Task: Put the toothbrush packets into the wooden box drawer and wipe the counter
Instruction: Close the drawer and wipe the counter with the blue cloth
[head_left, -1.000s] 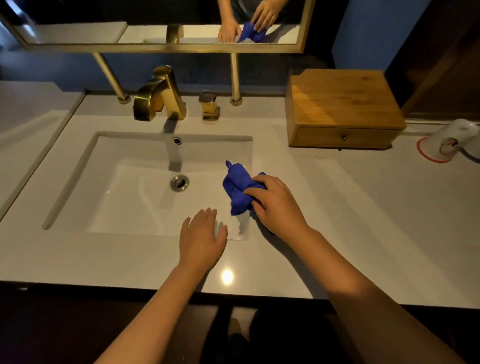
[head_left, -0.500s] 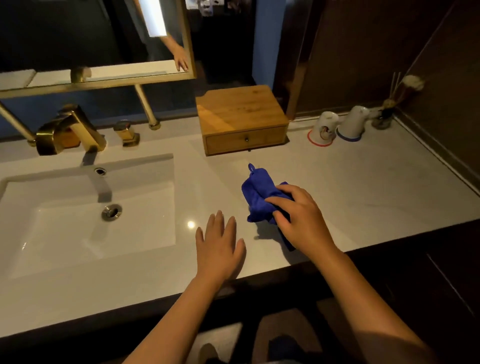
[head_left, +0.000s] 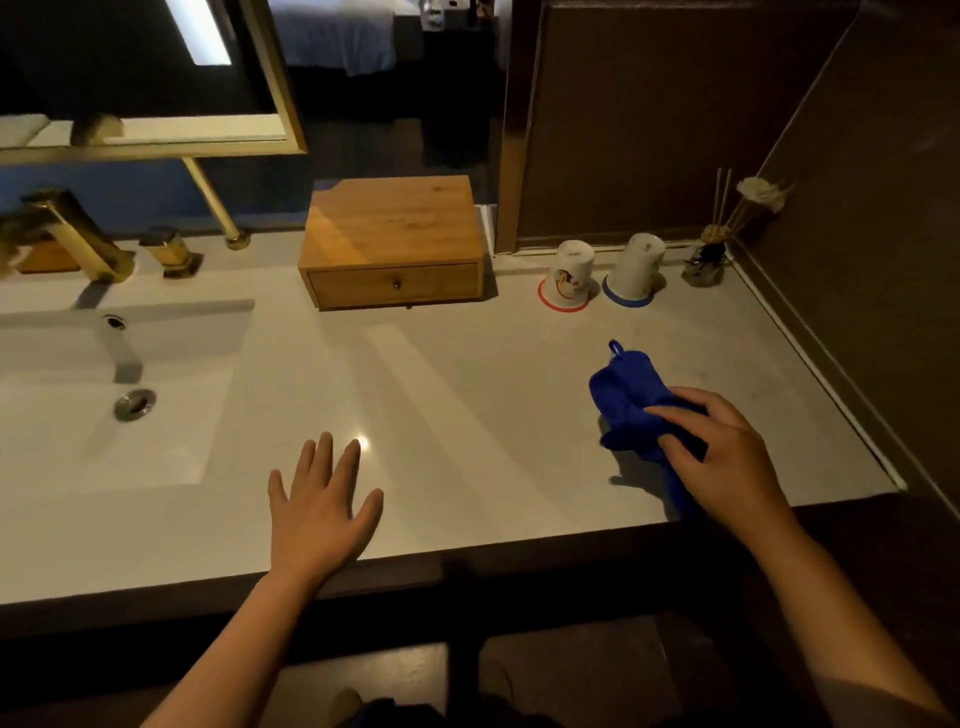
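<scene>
My right hand (head_left: 727, 457) presses a bunched blue cloth (head_left: 626, 402) onto the white counter (head_left: 467, 405), right of centre and in front of the two cups. My left hand (head_left: 319, 506) lies flat near the front edge with fingers spread, holding nothing. The wooden box (head_left: 392, 239) stands at the back of the counter, its drawer (head_left: 393, 285) shut, small knob in the middle. No toothbrush packets are visible on the counter.
A sink basin (head_left: 119, 395) with a gold faucet (head_left: 67, 236) fills the left. Two upturned white cups (head_left: 569, 275) (head_left: 635, 270) and a reed diffuser (head_left: 709, 260) stand at the back right. A dark wall (head_left: 872, 260) bounds the counter's right side. A gold-framed mirror (head_left: 156, 140) hangs above.
My right hand has slid the blue cloth from the sink's edge rightward across the counter toward the cups. My view turned right. My left hand stayed flat near the front edge.
</scene>
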